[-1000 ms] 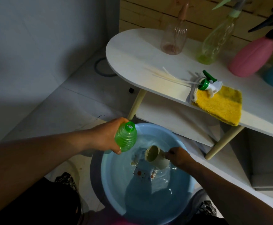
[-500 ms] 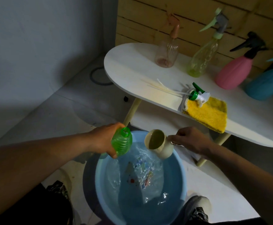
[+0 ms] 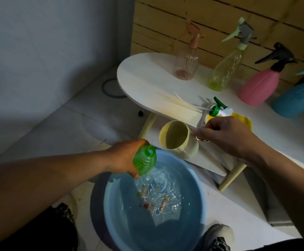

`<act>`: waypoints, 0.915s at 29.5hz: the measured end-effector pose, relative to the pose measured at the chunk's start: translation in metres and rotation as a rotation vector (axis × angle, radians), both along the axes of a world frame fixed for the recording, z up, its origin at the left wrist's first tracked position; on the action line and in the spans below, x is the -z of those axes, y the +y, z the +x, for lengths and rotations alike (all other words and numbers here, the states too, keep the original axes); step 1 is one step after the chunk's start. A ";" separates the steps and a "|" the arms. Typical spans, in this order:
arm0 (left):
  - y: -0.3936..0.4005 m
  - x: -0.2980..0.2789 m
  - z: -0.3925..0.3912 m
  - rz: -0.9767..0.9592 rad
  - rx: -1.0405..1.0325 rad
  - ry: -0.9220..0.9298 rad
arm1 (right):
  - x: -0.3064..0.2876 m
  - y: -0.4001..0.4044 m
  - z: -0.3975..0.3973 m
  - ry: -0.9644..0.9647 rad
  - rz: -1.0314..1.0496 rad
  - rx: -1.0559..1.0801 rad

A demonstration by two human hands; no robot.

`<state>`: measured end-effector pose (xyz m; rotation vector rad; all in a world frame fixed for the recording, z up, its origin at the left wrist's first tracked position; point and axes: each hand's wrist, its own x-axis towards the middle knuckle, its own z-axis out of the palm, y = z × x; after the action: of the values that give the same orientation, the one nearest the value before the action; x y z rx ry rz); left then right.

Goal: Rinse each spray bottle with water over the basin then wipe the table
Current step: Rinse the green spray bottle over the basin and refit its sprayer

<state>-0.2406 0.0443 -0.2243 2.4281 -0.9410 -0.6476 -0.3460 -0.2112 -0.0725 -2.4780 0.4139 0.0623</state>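
Observation:
My left hand grips a green ribbed bottle with no spray head, its open neck up, over the far rim of the blue basin of water. My right hand holds a cream cup by its handle, tilted with its mouth toward the bottle, just right of and above it. The green-and-white spray head lies on the white table beside a yellow cloth. Behind stand a peach bottle, a yellow-green bottle, a pink bottle and a blue bottle.
The basin sits on the pale tiled floor between my shoes. The table has cream legs and a lower shelf. A wooden slat wall backs the table. A dark ring lies on the floor at the left.
My right hand lifted the cup out of the basin water and up beside the bottle's neck. The left hand raised the green bottle slightly. The view tilted up toward the table.

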 end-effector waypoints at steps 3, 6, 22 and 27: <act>-0.003 0.000 0.001 -0.023 -0.001 0.007 | -0.001 0.003 0.001 -0.012 -0.065 -0.011; -0.005 0.000 0.001 -0.039 -0.005 0.004 | 0.001 0.004 0.000 -0.013 -0.114 -0.021; -0.013 -0.008 -0.005 -0.051 0.033 0.036 | 0.003 0.011 -0.005 -0.108 -0.287 -0.063; -0.015 -0.008 -0.006 -0.057 0.040 0.036 | 0.000 0.013 -0.008 -0.119 -0.304 -0.061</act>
<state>-0.2466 0.0297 -0.2166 2.3454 -0.9827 -0.6678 -0.3538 -0.1977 -0.0726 -2.7755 0.3155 -0.1327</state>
